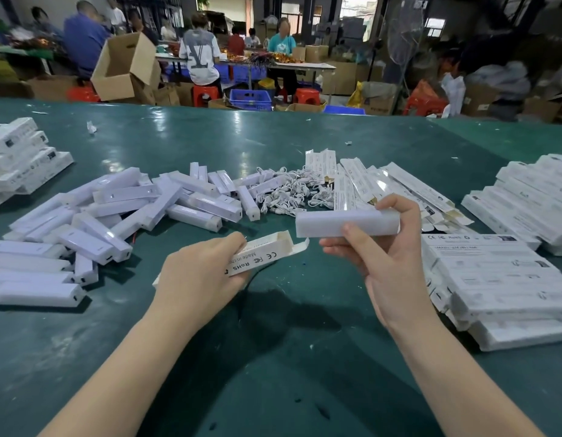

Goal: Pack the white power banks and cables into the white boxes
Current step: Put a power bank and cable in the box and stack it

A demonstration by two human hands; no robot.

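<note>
Holding a white box (263, 254) with curled fingers, the left hand (201, 272) keeps it just above the green table (273, 357), with the open end and its flap turned toward the right hand (379, 250). The right hand grips one white power bank (347, 223) between thumb and fingers, lying level, its near end just beside the box opening but apart from it. Beyond the left hand lies a heap of power banks (122, 212). Beyond both hands is a tangle of white cables (289, 192). To the right of the right hand are stacked boxes (500, 279), and flat boxes (383, 187) lie beyond it.
</note>
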